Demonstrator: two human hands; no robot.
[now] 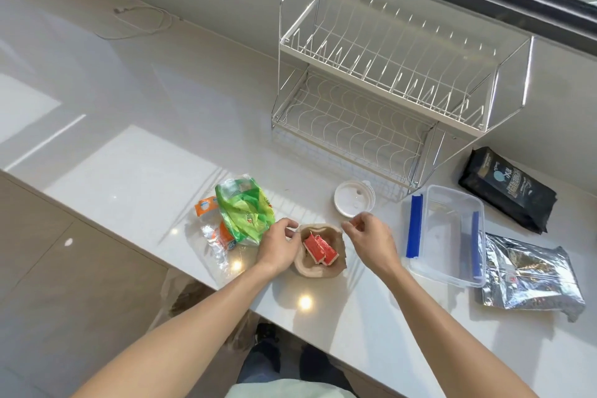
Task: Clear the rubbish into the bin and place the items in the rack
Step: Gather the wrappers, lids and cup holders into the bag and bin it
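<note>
two hands close on the pulp tray

two hands frame a brown moulded pulp tray (318,252) near the desk (145,155) front edge. the left hand (280,247) rests against its left rim, fingers curled; the right hand (371,244) hovers beside its right rim, fingertips pinched together, on what cannot be told. red sachets (319,249) lie loose inside. the tray looks light, stiff but crushable, so gripping both rims level seems best, or the sachets could slide out. the rack (387,74) stands behind.
</note>
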